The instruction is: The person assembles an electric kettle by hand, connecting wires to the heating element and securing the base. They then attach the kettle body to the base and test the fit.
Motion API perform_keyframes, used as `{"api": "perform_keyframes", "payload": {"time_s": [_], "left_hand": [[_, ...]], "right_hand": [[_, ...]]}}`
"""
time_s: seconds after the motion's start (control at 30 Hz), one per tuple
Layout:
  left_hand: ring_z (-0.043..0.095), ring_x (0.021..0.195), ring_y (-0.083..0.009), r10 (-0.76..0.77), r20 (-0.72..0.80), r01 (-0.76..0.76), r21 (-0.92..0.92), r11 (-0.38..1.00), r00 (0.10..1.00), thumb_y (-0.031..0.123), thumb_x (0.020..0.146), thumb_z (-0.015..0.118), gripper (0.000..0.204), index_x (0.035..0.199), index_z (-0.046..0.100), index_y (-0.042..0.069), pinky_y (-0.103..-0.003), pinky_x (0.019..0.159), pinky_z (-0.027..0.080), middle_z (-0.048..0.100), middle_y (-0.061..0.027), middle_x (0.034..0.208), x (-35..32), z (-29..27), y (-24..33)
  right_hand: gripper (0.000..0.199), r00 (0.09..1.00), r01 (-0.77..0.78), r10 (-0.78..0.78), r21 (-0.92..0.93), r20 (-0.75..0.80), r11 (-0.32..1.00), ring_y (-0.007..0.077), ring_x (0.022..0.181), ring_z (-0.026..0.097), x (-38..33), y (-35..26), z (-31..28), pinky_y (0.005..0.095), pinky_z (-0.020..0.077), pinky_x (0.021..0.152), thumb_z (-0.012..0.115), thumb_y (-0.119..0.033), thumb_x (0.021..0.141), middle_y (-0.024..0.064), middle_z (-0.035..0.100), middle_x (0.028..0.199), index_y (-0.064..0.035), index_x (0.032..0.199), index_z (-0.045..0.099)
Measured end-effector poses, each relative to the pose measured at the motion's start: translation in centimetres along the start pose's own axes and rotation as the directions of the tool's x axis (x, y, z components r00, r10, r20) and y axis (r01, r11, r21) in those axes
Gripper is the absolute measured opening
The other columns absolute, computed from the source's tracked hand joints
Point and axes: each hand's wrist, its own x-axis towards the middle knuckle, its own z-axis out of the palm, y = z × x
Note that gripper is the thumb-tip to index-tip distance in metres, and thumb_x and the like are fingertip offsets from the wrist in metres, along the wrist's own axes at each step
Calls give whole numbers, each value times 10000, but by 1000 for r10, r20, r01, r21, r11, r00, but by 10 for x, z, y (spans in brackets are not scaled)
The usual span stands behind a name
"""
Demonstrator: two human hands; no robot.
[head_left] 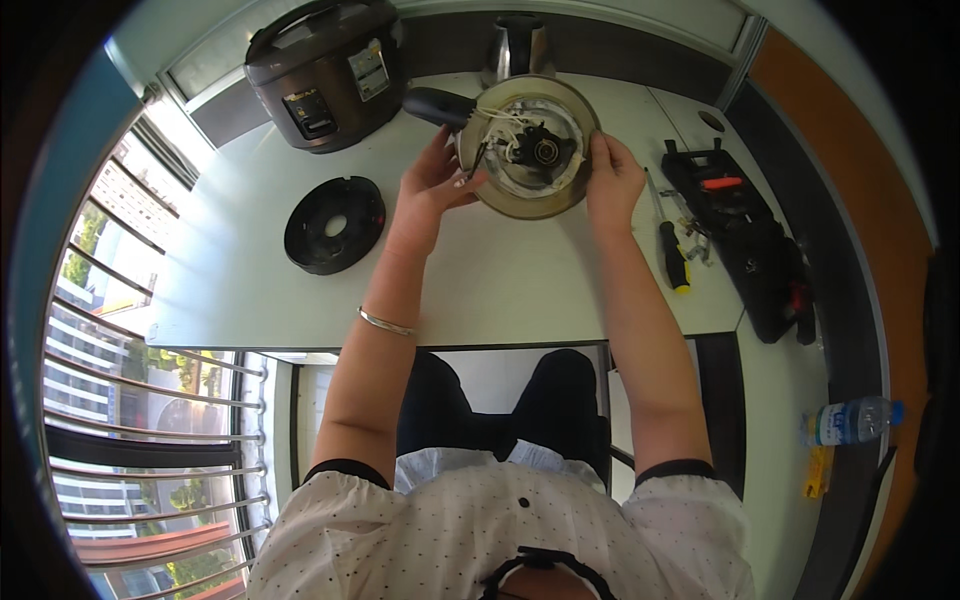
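An upturned electric kettle [527,190] lies on the white table [480,280], its open underside facing me with white wires and a black part inside, its black handle pointing left. My left hand [432,185] grips the kettle's left rim, fingers by the wires. My right hand [612,178] presses on the right rim.
A black round base cover [334,224] lies left of the hands. A dark rice cooker [325,70] stands at the back left. A yellow-handled screwdriver [672,250] and a black tool case [745,240] lie right. A water bottle [850,420] sits low at the right.
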Motion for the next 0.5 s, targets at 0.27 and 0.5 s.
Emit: {"api": "perform_keyframes", "payload": {"time_s": [0.27, 0.5], "left_hand": [[566, 981, -156, -21, 1, 21, -88, 996, 1000, 152, 774, 649, 730, 1420, 349, -11, -287, 911, 426, 589, -65, 1089, -2, -10, 8], [500, 1185, -226, 1, -53, 2, 53, 999, 999, 250, 834, 603, 664, 1387, 382, -45, -351, 956, 429, 496, -162, 1322, -2, -6, 4]], "right_hand": [[243, 1000, 1, 0, -27, 29, 1000, 85, 742, 571, -1, -6, 1, 232, 467, 704, 640, -176, 905, 50, 676, 817, 48, 989, 683], [228, 999, -31, 27, -147, -29, 989, 192, 801, 662, 0, 1, -9, 321, 505, 756, 600, -177, 896, 155, 705, 871, 19, 971, 690]]}}
